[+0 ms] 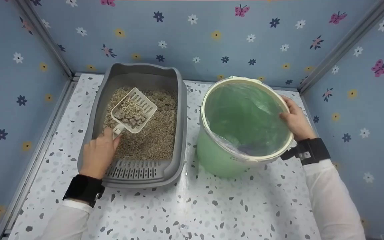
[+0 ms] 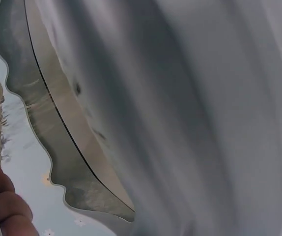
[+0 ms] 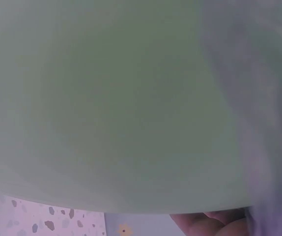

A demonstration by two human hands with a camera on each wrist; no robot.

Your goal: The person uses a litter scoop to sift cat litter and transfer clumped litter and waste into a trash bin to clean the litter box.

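In the head view my left hand (image 1: 99,151) grips the handle of a cream slotted litter scoop (image 1: 147,106). Greyish clumps and loose pellets (image 1: 130,113) lie in the scoop, which is held above the litter (image 1: 158,133) in a grey litter box (image 1: 182,133). On the right, a green bin (image 1: 212,156) with a cream rim and a clear plastic liner (image 1: 245,110) stands tilted slightly. My right hand (image 1: 297,120) holds its rim on the right side, thumb over the edge. The left wrist view is mostly filled by the box wall; in the right wrist view the bin hides most of that hand.
The box and bin stand side by side on a white speckled surface (image 1: 192,213), with a gap between them. Blue flowered panels (image 1: 192,40) enclose the back and both sides. A grated step (image 1: 132,169) forms the litter box's front.
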